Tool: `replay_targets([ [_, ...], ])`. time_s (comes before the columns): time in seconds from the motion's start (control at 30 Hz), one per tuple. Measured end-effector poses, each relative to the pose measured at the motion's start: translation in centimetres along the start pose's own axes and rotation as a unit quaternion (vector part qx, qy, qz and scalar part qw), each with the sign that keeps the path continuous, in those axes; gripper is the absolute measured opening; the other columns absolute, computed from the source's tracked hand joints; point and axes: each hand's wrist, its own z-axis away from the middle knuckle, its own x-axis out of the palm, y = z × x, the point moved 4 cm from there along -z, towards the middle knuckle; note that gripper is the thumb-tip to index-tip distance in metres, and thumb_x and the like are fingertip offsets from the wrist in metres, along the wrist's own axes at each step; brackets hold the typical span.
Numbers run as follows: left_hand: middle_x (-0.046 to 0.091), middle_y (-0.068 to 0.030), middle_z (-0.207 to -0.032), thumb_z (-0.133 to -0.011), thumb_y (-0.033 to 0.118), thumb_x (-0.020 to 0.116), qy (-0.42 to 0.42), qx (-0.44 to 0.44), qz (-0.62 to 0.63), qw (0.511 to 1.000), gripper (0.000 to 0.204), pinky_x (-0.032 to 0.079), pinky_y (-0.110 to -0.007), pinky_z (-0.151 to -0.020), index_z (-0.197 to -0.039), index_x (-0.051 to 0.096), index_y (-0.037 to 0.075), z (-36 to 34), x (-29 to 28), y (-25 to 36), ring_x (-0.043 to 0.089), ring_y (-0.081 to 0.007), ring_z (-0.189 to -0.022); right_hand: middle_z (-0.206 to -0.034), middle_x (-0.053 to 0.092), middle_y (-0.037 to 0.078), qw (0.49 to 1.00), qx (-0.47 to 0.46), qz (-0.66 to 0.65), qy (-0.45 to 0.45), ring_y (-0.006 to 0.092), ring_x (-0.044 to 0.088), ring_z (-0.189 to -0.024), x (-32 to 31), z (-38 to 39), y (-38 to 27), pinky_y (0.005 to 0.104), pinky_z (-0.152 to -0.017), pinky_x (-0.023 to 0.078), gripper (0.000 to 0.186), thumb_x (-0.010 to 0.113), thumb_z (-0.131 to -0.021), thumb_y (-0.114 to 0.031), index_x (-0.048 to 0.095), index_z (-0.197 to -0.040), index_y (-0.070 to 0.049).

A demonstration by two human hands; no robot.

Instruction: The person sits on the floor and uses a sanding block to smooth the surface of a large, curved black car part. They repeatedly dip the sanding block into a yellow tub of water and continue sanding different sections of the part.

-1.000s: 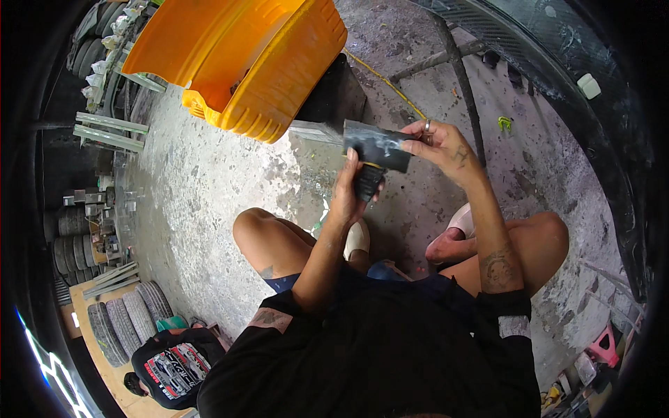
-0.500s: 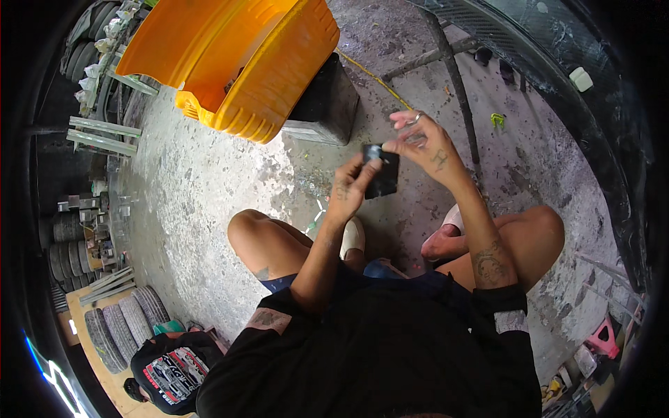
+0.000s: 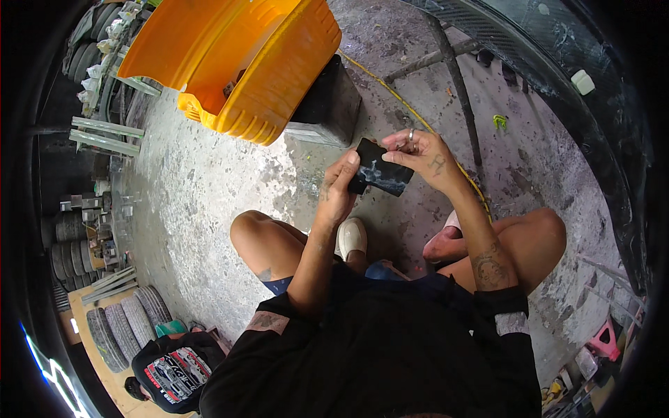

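Black rectangular sheet [image 3: 384,175] clasped in the left hand [image 3: 338,180], right thumb at its edge

From my remote seat I see the sheet between the two hands, raised off the floor and ahead of the body, its upper face smeared with whitish dust. It extends rightward from the left grip; its longer side seems to slant from far left to near right, but it looks bent, so I cannot be sure of the axis. My left hand is closed on its left edge, thumb on top, fingers hidden beneath. My right hand [image 3: 425,157] is about as near, its thumb seemingly touching the far-right edge, fingers curled beyond; I cannot tell whether they pinch. Anything backing the sheet is hidden from me.

Ahead and left of the grip, well apart from it, is a large orange-yellow ribbed plastic tub [image 3: 279,87], open at the top. Inside lies a small brownish object [image 3: 233,85] I cannot identify. Nearer the grip, beside and partly behind the tub, stands a black box-shaped block [image 3: 331,104]. Past the right hand, a thin yellow cord [image 3: 406,104] crosses the grey concrete floor [image 3: 202,188]. Far right of the grip sits a small white blocky item [image 3: 582,82].
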Motion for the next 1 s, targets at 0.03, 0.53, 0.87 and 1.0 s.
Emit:
replay_targets([
  [0.03,0.069,-0.0051,-0.109,-0.109,0.042,0.050,0.000,0.000,0.000,1.000,0.055,0.048,-0.026,-0.077,-0.138,0.057,-0.004,0.0,0.4,0.0,0.062,-0.0110,-0.090,-0.091,0.074,0.002,1.000,0.009,0.009,0.019,0.0068,0.067,-0.083,-0.1,0.1,-0.1,0.0236,-0.076,0.053,0.029,0.081,-0.090,-0.012,0.073,-0.116,-0.001],
  [0.53,0.072,-0.0095,-0.104,-0.109,0.037,0.050,0.063,-0.035,0.164,0.984,0.044,0.053,-0.030,-0.084,-0.119,0.066,-0.003,0.8,1.4,-0.9,0.068,-0.0149,-0.091,-0.098,0.076,0.008,0.991,-0.116,0.068,0.015,0.0087,0.068,-0.080,0.3,0.6,-1.9,0.0247,-0.072,0.054,0.025,0.080,-0.088,-0.008,0.078,-0.112,-0.004],
  [0.87,0.071,-0.0078,-0.101,-0.109,0.034,0.051,0.102,-0.019,0.177,0.979,0.041,0.052,-0.029,-0.079,-0.111,0.068,-0.003,0.4,3.9,0.8,0.066,-0.0133,-0.086,-0.095,0.075,0.011,0.981,-0.162,0.094,0.046,0.0137,0.071,-0.087,-0.5,0.2,-3.0,0.0271,-0.074,0.055,0.023,0.082,-0.087,-0.015,0.078,-0.103,0.001],
  [1.0,0.067,-0.0078,-0.102,-0.110,0.029,0.049,0.118,0.076,0.028,0.990,0.041,0.049,-0.027,-0.083,-0.106,0.071,-0.005,0.0,1.9,-0.5,0.064,-0.0136,-0.091,-0.092,0.074,0.013,0.940,-0.082,0.272,0.191,0.0151,0.072,-0.083,-0.7,1.4,-2.5,0.0291,-0.071,0.056,0.022,0.082,-0.088,-0.016,0.078,-0.101,0.001],
])
